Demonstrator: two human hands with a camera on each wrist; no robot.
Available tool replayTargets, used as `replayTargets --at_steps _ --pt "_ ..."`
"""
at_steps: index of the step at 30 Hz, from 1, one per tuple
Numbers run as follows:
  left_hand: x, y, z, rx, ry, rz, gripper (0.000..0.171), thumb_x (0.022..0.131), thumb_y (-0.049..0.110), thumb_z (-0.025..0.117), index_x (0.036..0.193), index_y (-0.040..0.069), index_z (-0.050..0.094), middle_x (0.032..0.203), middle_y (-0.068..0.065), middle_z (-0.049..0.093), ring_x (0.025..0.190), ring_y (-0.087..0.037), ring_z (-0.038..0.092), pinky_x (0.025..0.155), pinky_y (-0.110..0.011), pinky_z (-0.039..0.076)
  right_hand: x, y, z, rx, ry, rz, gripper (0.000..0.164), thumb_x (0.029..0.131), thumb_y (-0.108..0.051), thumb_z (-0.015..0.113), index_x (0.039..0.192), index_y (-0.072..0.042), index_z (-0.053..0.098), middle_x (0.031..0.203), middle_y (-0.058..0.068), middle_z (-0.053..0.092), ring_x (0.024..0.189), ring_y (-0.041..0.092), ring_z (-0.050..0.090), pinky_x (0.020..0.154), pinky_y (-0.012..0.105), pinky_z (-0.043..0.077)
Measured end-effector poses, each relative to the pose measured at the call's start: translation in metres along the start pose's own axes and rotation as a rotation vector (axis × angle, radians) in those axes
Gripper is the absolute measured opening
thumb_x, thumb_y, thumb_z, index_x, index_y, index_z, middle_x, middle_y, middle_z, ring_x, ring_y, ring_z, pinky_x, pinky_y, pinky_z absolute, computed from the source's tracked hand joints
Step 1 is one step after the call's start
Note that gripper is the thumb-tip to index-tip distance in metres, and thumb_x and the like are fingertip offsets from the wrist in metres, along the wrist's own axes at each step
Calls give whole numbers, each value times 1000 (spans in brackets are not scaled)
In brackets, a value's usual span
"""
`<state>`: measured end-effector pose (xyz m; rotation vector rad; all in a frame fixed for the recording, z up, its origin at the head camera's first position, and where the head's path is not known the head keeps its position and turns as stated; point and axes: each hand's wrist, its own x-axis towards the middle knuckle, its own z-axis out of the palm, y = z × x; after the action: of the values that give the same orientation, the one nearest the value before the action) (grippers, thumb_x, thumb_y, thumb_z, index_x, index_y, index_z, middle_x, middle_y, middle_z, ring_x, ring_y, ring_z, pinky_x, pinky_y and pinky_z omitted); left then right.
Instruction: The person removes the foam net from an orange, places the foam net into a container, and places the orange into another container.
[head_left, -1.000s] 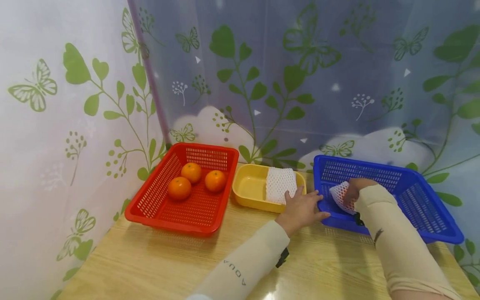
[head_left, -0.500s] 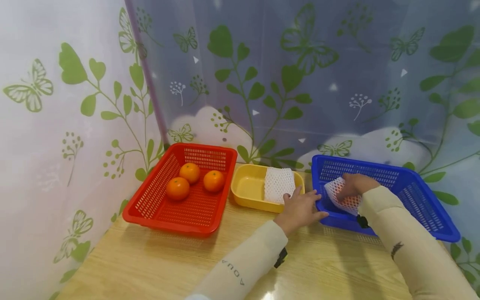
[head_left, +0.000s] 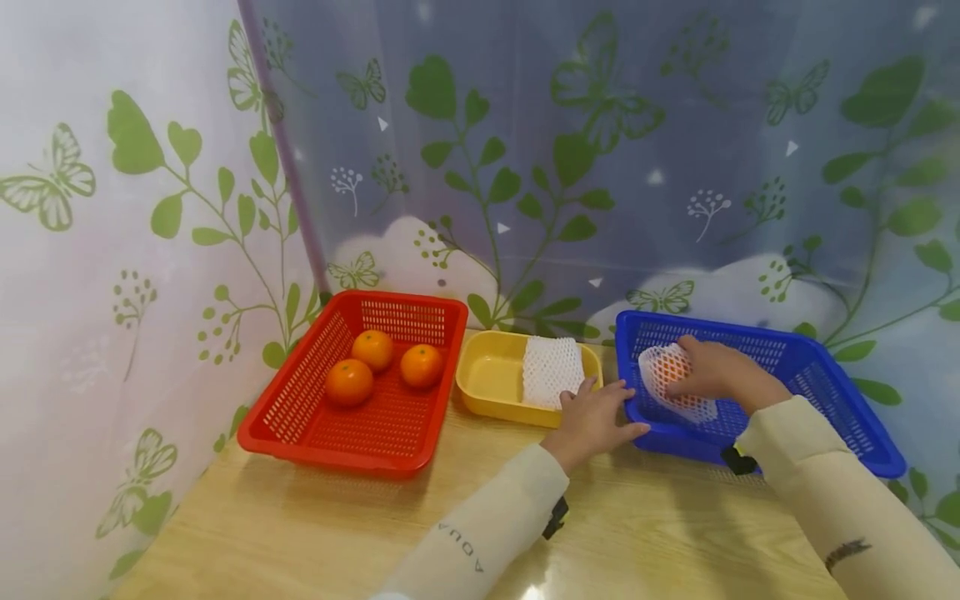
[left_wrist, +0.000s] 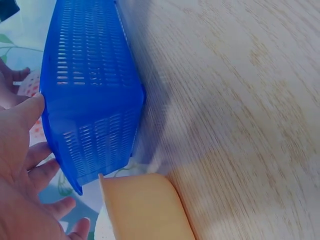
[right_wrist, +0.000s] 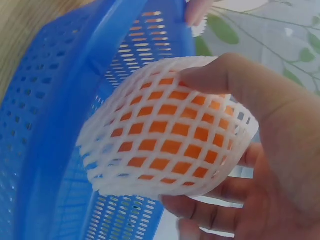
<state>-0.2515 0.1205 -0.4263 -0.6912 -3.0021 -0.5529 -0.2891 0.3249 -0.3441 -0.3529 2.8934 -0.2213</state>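
In the blue basket (head_left: 795, 342), my right hand (head_left: 712, 371) holds an orange (right_wrist: 172, 135) wrapped in a white foam net sleeve (right_wrist: 145, 117). The thumb lies on top of the net and the fingers curl beneath it, as the right wrist view shows. My left hand (head_left: 588, 421) is spread at the basket's near left corner, its thumb and some fingers touching the blue rim (left_wrist: 46, 115). Its other fingers reach over the end of a yellow tray (head_left: 487, 404), where a folded white foam net (head_left: 552, 371) lies.
On the left stands a red basket (head_left: 337, 457) with three bare oranges (head_left: 349, 383) in it. All the containers sit on a wooden table (head_left: 315, 533). A patterned curtain (head_left: 517, 183) hangs right behind them.
My right hand has shifted slightly within the blue basket, and the netted orange has turned so that more of it shows. My left hand stays at the basket corner.
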Motion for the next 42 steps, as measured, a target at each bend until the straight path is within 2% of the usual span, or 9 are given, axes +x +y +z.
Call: replayTargets --at_steps 8,13,17,20,23,27,32,37,42 --pt "1 0 0 -17 -7 -23 59 88 63 57 140 36 50 148 18 41 140 -25 32 97 -48 35 -21 5 8 155 149 -79 99 79 -43 76 140 17 26 116 36 55 91 40 62 71 54 53" --pt "0 -1 -3 -83 -9 -28 50 93 55 55 139 37 51 148 18 41 141 -23 32 99 -48 34 -34 7 15 238 245 -91 90 81 -40 76 139 12 29 114 33 57 89 37 63 69 50 54" --pt "2 -3 -2 -189 -10 -38 42 101 48 42 140 34 50 147 16 44 142 -22 30 103 -50 32 -43 5 19 290 288 -79 87 84 -39 74 141 8 29 117 33 55 94 41 62 72 52 53" --pt "3 -5 -1 -261 -23 -55 51 102 56 29 145 31 44 145 14 46 143 -22 29 107 -54 29 -48 1 22 351 299 -78 82 85 -37 72 142 5 29 118 32 56 95 41 62 72 51 54" --pt "3 -6 -3 -323 -24 -63 64 98 66 23 150 31 34 143 14 49 141 -20 31 106 -56 29 -52 -4 25 400 307 -102 80 86 -35 72 142 3 29 117 31 56 96 41 62 70 47 56" --pt "3 -6 -10 -404 11 -7 69 96 67 32 154 30 25 143 11 50 136 -19 40 98 -52 35 -56 -11 29 426 326 -133 81 85 -36 73 141 2 30 118 29 57 97 40 61 66 44 56" --pt "0 -13 -23 -559 47 107 71 96 53 51 155 27 21 149 3 44 134 -20 43 107 -47 38 -56 -20 34 461 334 -145 82 86 -35 73 144 0 28 112 25 59 89 32 61 61 36 53" --pt "-7 -26 -34 -717 14 189 71 93 40 64 153 27 29 149 2 44 128 -15 50 104 -37 43 -56 -29 43 537 334 -205 82 86 -28 75 147 -4 25 115 22 58 87 24 61 62 30 54" --pt "-16 -39 -39 -836 -17 207 72 90 30 71 151 24 34 146 0 46 115 -12 58 94 -28 50 -54 -40 49 614 346 -304 85 85 -18 76 151 -11 23 125 19 53 92 18 59 68 29 55"
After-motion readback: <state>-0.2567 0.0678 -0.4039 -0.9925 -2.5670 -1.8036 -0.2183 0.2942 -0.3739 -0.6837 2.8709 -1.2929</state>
